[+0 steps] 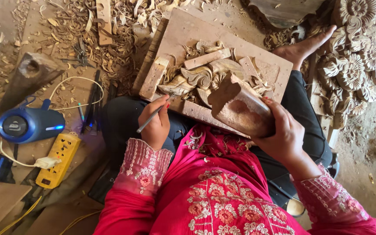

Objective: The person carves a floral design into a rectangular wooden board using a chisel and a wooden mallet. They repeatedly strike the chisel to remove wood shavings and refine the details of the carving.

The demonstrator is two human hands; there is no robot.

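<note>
My left hand [155,122] grips a thin metal chisel [152,117], its tip set against the front edge of a carved wood piece [196,78]. The carving lies on a flat wooden board [183,30] resting across my lap. My right hand [283,130] is closed around a heavy wooden mallet block [240,106], held just above the carving's right side. Small wood blocks [153,78] brace the carving on the left and top.
Wood shavings [118,39] cover the floor beyond the board. At the left stand a blue speaker [29,124], a yellow power strip [59,159] and another wooden mallet [29,76]. Finished carved flower panels [349,65] lie at the right, beside my bare foot [305,45].
</note>
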